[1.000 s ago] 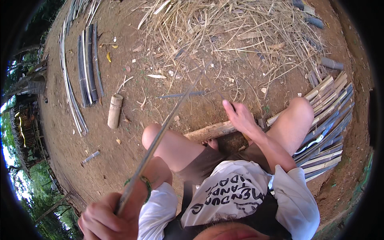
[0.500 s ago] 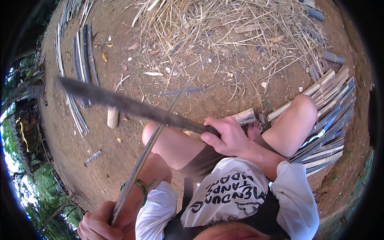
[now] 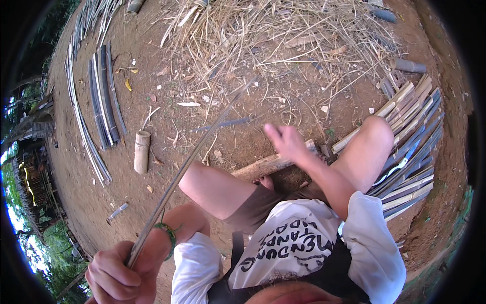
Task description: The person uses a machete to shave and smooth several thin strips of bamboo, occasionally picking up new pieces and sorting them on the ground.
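Note:
At the lower left my left hand (image 3: pixel 117 273) is closed around the near end of a long, thin bamboo strip (image 3: pixel 177 177). The strip slants up and away past my left knee, its far end over the ground near the dry shavings. My right hand (image 3: pixel 289 146) is raised between my knees, apart from the strip and above a pale log (image 3: pixel 268 164). Its fingers look curled, with the thumb stretched out, but motion blurs them. No blade shows, and what the hand holds, if anything, is hidden.
Split bamboo strips (image 3: pixel 412 190) lie in a pile by my right knee. Dark bamboo slats (image 3: pixel 106 96) lie at the left, near a short bamboo section (image 3: pixel 142 152). A heap of dry shavings (image 3: pixel 273 35) spreads across the far ground.
My right hand has moved away from my body, and the machete it held across the strip is out of sight. My left hand has shifted slightly left with the bamboo strip.

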`<state>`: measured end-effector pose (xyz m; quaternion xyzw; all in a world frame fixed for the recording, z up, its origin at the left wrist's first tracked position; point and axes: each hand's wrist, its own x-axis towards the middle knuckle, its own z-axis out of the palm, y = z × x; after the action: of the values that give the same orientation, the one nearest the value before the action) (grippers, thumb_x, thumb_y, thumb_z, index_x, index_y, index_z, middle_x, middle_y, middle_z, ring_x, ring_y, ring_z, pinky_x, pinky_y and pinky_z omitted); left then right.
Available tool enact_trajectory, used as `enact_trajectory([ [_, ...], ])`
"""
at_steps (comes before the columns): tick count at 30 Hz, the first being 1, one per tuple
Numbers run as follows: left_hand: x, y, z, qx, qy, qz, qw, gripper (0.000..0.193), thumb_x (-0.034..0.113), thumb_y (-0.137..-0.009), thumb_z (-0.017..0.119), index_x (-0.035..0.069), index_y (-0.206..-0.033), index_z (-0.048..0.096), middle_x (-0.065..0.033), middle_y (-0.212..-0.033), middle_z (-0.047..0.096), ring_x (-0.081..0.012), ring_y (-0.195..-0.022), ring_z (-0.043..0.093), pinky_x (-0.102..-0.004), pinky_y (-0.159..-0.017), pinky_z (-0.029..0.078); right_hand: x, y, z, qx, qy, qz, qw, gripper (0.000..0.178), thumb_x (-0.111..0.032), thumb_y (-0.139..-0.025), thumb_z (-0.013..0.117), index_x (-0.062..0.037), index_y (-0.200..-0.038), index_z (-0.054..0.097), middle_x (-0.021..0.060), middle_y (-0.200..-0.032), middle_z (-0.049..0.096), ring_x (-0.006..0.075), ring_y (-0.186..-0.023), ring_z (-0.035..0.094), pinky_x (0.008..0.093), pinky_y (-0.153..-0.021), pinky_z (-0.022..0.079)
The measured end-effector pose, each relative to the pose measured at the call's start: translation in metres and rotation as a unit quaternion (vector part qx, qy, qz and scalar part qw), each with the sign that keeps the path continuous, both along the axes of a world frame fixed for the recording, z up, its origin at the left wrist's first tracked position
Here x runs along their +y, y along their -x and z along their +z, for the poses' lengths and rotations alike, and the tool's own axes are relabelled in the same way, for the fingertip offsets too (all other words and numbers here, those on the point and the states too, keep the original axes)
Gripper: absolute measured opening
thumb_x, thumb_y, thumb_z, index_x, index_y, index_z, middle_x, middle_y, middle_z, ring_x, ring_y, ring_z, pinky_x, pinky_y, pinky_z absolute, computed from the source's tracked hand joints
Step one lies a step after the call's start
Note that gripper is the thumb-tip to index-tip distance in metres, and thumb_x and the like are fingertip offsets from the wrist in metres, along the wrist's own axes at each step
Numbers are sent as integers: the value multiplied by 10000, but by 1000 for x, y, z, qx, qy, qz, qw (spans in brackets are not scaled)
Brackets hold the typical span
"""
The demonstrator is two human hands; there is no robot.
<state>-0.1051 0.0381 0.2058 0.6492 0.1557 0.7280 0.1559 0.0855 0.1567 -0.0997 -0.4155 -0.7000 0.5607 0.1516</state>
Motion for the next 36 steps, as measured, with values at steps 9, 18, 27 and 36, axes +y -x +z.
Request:
enact_trajectory([
  [9,-3,21,0,-54,10,8,998,353,350,-967,481,187,-669,385,96,-474,361,-8,-399,314,-175,-457,318,-13,0,53,55,-51,83,994,621,-574,-981,494,5,-826,657,200,-564,571,330,-593,637,483,-579,441],
  [18,25,42,25,-69,78,-63,993,495,563,-946,589,218,-626,434,106,-452,340,-14,-383,268,-181,-392,246,30,-9,-26,-195,140,-47,970,752,-682,-986,375,-11,-814,667,147,-653,623,282,-627,593,454,-610,471],
  [27,56,63,46,-32,108,-86,990,576,638,-945,539,222,-601,337,100,-458,297,-30,-392,247,-202,-400,267,20,-32,-124,-224,176,-92,954,799,-712,-978,323,-27,-767,675,204,-753,676,337,-710,670,492,-669,480],
  [36,65,71,48,-24,106,-134,985,552,666,-930,544,215,-647,400,106,-466,303,-26,-395,248,-194,-414,251,-7,-19,-74,-54,26,-64,996,763,-660,-980,407,10,-724,668,182,-655,634,338,-702,663,463,-692,502],
])
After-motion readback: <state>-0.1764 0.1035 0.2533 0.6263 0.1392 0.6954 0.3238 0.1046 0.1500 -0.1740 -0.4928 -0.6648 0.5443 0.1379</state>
